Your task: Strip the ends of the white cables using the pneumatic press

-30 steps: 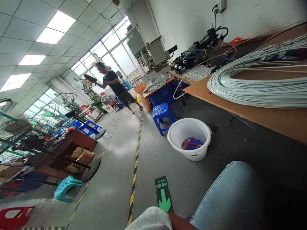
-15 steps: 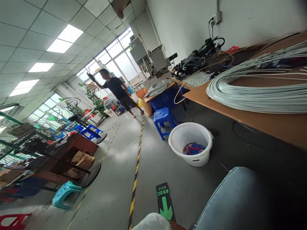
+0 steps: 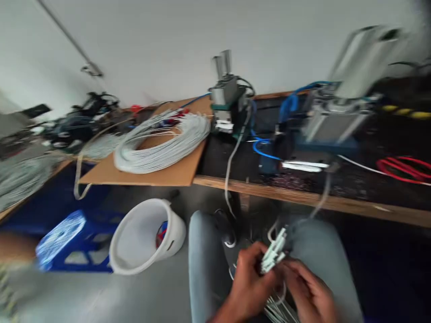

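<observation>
Over my lap, my left hand (image 3: pixel 248 282) is closed around a bundle of thin white cables (image 3: pixel 274 252), whose pale ends stick up above the fingers. Against the right side of this bundle, my right hand (image 3: pixel 308 289) has its fingers curled and pressed to the cables; motion blur softens them. Below and between the hands, more thin cable lengths (image 3: pixel 280 310) hang down.
On the bench (image 3: pixel 235 184) stand a small press (image 3: pixel 226 96) and a larger press (image 3: pixel 340 112). A coil of white cable (image 3: pixel 161 148) lies on cardboard (image 3: pixel 151 179). Red wire (image 3: pixel 404 168) lies at right. A white bucket (image 3: pixel 144 237) and blue stool (image 3: pixel 74 244) stand left.
The view has swung right and down from the aisle, where a person stood, to the bench and my lap. Both my hands and the cable bundle now show.
</observation>
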A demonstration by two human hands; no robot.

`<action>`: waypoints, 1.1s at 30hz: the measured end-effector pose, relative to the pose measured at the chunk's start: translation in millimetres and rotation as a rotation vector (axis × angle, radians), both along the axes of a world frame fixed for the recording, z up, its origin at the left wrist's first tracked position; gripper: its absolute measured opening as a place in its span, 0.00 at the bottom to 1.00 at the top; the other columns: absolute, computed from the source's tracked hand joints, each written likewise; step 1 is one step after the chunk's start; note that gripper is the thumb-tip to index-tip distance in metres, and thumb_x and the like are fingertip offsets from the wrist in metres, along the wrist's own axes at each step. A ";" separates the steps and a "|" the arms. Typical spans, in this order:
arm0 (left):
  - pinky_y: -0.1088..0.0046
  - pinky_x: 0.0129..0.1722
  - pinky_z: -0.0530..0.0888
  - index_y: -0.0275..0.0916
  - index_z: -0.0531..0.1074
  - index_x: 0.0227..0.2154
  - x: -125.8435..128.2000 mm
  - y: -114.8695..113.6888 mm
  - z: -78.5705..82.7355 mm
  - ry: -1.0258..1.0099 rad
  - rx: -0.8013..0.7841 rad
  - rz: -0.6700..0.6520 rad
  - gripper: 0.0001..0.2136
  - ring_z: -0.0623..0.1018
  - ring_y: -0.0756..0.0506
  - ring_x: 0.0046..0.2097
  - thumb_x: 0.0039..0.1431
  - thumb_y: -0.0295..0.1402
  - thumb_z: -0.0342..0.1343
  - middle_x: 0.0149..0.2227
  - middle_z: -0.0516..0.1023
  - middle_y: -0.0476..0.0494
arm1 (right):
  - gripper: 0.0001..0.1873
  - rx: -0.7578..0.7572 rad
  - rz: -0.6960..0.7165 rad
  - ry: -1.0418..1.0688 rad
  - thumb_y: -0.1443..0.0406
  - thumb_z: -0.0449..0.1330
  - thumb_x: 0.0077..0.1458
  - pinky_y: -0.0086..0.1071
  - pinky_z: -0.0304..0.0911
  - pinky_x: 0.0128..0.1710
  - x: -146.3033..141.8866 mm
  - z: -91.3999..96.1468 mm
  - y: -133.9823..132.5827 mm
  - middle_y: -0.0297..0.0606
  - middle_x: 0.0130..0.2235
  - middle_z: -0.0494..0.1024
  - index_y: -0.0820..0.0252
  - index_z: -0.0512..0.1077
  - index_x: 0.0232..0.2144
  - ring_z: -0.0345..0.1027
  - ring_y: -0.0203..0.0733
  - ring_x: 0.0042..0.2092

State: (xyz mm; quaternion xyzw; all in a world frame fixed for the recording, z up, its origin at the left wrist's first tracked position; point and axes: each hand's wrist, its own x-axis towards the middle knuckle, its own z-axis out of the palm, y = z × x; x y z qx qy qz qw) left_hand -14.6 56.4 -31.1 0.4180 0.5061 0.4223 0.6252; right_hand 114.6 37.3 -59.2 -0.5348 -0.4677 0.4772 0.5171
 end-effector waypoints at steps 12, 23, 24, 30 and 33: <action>0.79 0.18 0.63 0.39 0.65 0.26 19.5 3.5 13.4 0.086 0.040 0.086 0.11 0.62 0.54 0.19 0.62 0.36 0.57 0.19 0.63 0.55 | 0.07 -0.099 -0.045 0.223 0.59 0.58 0.59 0.24 0.66 0.21 -11.4 8.2 -3.3 0.28 0.24 0.75 0.53 0.71 0.31 0.69 0.33 0.23; 0.80 0.17 0.63 0.37 0.69 0.28 16.4 8.4 14.7 0.075 0.010 0.050 0.07 0.64 0.54 0.19 0.60 0.33 0.58 0.20 0.66 0.55 | 0.08 -0.141 -0.048 0.294 0.58 0.60 0.58 0.25 0.66 0.20 -10.4 6.6 -0.9 0.27 0.23 0.73 0.55 0.72 0.30 0.67 0.32 0.22; 0.80 0.17 0.64 0.37 0.69 0.28 16.2 9.3 15.9 0.072 0.010 0.049 0.07 0.64 0.54 0.19 0.60 0.32 0.58 0.20 0.66 0.55 | 0.08 -0.144 -0.046 0.295 0.58 0.60 0.58 0.25 0.66 0.20 -10.1 6.7 -1.2 0.27 0.23 0.73 0.54 0.72 0.30 0.67 0.33 0.22; 0.80 0.17 0.63 0.38 0.65 0.27 17.7 6.3 14.2 0.056 0.013 0.071 0.09 0.62 0.54 0.19 0.61 0.31 0.56 0.19 0.63 0.57 | 0.07 -0.145 -0.082 0.303 0.58 0.60 0.57 0.26 0.65 0.21 -13.4 8.1 -2.5 0.27 0.23 0.72 0.53 0.72 0.30 0.66 0.33 0.22; 0.81 0.18 0.62 0.38 0.64 0.26 17.9 4.7 12.7 0.072 0.021 0.090 0.09 0.61 0.55 0.20 0.61 0.30 0.57 0.19 0.62 0.56 | 0.07 -0.144 -0.095 0.307 0.58 0.60 0.57 0.26 0.65 0.21 -15.3 8.6 -1.7 0.27 0.23 0.72 0.53 0.72 0.30 0.66 0.34 0.23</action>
